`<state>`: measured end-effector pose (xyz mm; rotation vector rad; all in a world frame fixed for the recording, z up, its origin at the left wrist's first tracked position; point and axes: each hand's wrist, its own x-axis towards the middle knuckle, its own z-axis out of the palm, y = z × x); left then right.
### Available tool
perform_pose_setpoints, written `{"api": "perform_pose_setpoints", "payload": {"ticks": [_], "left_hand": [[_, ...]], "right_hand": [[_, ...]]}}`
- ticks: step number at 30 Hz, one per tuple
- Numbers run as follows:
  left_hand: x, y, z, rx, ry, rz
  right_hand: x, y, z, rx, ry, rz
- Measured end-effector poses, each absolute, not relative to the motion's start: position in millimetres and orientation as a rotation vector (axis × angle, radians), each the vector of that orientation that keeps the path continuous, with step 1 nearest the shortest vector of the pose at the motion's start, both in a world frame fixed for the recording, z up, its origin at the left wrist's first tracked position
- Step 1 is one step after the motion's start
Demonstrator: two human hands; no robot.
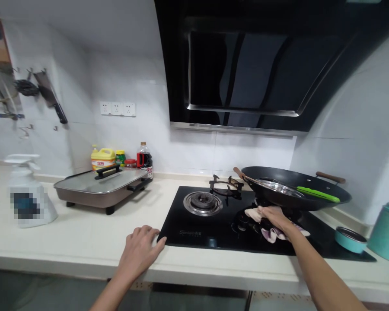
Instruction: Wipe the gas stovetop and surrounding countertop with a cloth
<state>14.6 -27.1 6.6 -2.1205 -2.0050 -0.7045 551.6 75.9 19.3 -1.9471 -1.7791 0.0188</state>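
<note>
the left hand (141,248) rests palm down on the pale desk (84,235) at the front left corner of the black gas cooktop (197,231), fingers loosely spread and gripping nothing. the right hand (274,216) clasps a white and purple cloth (272,235), bunched on the right part of the cooktop, just in front of the wok. by the cooktop's right end are a small turquoise bowl (350,240) and, beside it, a turquoise canister (387,233). a white spray bottle (29,190) stands at far left, its label blurred. next come a glass-lidded electric griddle (100,190), the uncovered left burner (202,203) and the wok (262,172), a green-handled utensil (317,194) lying in it. behind, a loose pan support (227,186) sits at the cooktop's rear edge; a yellow jug (103,160) and a dark sauce bottle (145,159) stand near the wall, and a black range hood (246,73) hangs above.
</note>
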Motion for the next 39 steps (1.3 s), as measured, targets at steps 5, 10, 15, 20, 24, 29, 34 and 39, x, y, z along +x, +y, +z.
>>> {"api": "perform_pose_setpoints", "payload": {"ticks": [5,10,15,20,24,29,34,39], "left_hand": [[17,-32,11,-2.127,-2.024,-0.713],[18,-37,13,-2.129,-2.014,-0.730],[17,-37,10,-2.112,-2.005,-0.742],[16,-38,7,-2.094,-2.009,-0.747],[16,-38,6,-2.086,-2.002,-0.744],[15,-37,2,-2.097,-1.996,-0.731],[14,-36,0,-2.097,-1.997,-0.746],[13,-37,2,-2.104,-2.004,-0.758]], "right_hand": [[520,91,36,-1.976,-2.048,0.033],[493,80,28,-1.888,-2.154,-0.144],[483,61,7,-1.730,-2.171,-0.282],[476,48,-13,-1.619,-2.125,-0.452],[469,38,-21,-1.606,-2.054,-0.558],[461,22,-29,-1.629,-1.960,-0.638],[447,9,-36,-1.684,-1.881,-0.659],[437,3,-33,-1.692,-1.874,-0.643]]}}
